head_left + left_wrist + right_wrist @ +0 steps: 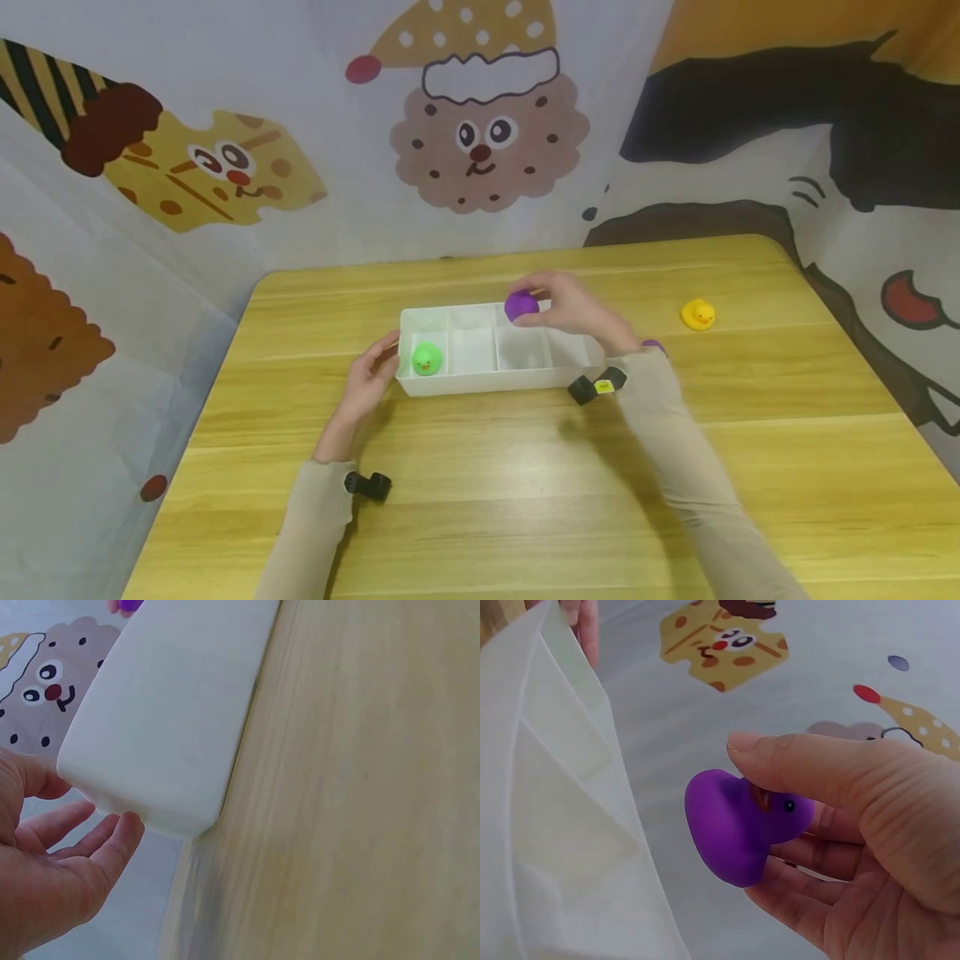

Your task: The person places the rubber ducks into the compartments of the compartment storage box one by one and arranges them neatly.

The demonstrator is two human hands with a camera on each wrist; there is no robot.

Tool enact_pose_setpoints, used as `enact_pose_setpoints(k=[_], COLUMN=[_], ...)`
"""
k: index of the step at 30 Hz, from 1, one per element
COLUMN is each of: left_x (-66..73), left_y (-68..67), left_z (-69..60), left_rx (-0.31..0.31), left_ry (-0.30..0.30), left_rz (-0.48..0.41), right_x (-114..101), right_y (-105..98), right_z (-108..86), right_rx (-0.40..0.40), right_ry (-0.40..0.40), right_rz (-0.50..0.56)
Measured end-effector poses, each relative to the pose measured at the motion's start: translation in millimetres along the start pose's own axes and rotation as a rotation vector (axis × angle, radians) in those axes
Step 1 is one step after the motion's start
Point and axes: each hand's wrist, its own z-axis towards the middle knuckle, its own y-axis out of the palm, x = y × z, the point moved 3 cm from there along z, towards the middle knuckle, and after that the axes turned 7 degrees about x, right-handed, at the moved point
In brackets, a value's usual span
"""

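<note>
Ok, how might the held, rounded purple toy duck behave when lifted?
The held, rounded purple toy duck likely keeps its shape: no dent shows where the right hand grips. Held between thumb and fingers, it seems light. Its smooth curves might slip.

Purple duck (pixel 724 825), held near white box (pixel 495 382)

The person wore long, plain beige sleeves, the left sleeve (pixel 309 521) reaching to the wrist in a slightly loose cuff (pixel 333 468), the right sleeve (pixel 678 442) creased along the forearm. The left hand (pixel 367 382) and right hand (pixel 566 304) were bare. A small black left wrist camera (pixel 368 486) had a blocky shape; the black right wrist camera (pixel 582 390) bore a bright yellow patch (pixel 604 387).
</note>
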Motion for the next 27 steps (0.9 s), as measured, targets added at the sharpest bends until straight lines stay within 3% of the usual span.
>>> enact_pose_setpoints(k=[16,27], left_x=[0.5,2.3], left_y=[0.4,-0.2], left_z=[0.0,-0.9], left_rx=[0.005,-0.009], left_ry=[0.000,0.008], left_rz=[0.005,0.013], right_x=[-1.9,0.0], right_y=[47.6,75.9], right_z=[16.0,21.6], right_rx=[-0.094,-0.169], right_ry=[-0.044,-0.100], right_rz=[0.027,-0.113])
